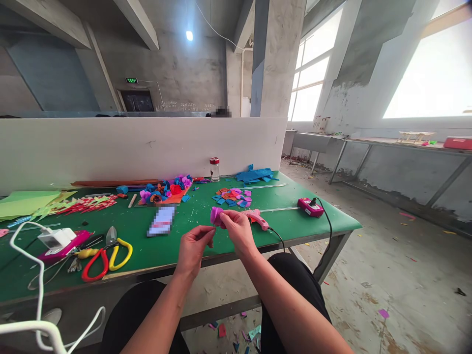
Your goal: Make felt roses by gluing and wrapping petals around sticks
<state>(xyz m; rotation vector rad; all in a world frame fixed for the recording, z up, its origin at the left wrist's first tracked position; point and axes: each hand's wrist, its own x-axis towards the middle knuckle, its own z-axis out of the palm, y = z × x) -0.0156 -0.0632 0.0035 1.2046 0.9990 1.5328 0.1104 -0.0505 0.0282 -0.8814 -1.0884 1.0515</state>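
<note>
Over the front edge of the green table, a small purple paper flower (pixel 216 215) is pinched in my right hand (pixel 238 230). Just left of it and a bit lower, my left hand (pixel 194 245) has thumb and fingertips pressed together below the flower. Whatever sits between those fingertips, perhaps a thin stem, is too small to make out. A pink glue gun (pixel 260 220) lies on the table behind my right hand, partly covered by it. Small coloured paper pieces (pixel 231 196) are scattered beyond the hands.
Finished paper flowers (pixel 165 190) lie in a heap at the back. Pliers (pixel 110 248) with red and yellow handles, a phone (pixel 162 220) and a white charger (pixel 57 238) are on the left. A pink power strip (pixel 310 207), glass jar (pixel 214 169) and blue paper (pixel 256 174) stand farther off.
</note>
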